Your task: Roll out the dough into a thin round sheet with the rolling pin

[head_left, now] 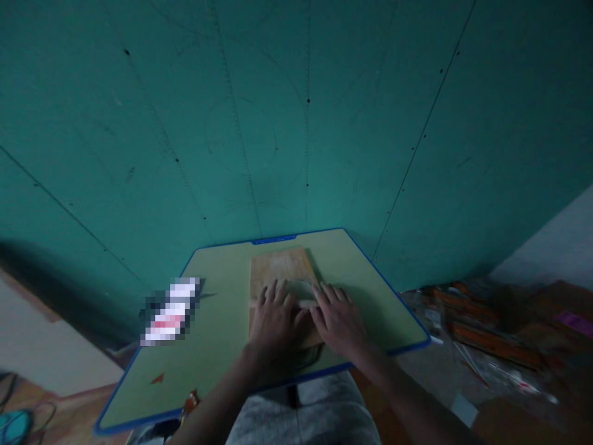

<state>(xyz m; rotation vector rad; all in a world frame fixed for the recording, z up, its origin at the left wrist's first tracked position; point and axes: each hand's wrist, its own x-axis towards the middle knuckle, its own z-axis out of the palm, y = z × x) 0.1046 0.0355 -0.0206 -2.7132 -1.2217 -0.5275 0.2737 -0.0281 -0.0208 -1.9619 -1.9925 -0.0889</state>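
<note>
A wooden board (282, 264) lies near the middle of a pale table with a blue rim (213, 352). My left hand (275, 315) rests over the board's left part, fingers stretched forward and slightly apart. On the right, my other hand, my right hand (338, 315), lies flat with spread fingers over the board's right edge. Between them shows a pale, whitish strip (302, 290) across the board; its kind is unclear and my fingers cover its ends. A dark looped shape (311, 358) shows at the board's near end, partly hidden by my wrists.
A green wall (287, 136) rises behind the table. On the tabletop's left are a blurred-out item (171, 312) and a small brown scrap (157, 377). Clutter with wood pieces (491, 340) covers the floor at right. A teal object (15, 426) sits at lower left.
</note>
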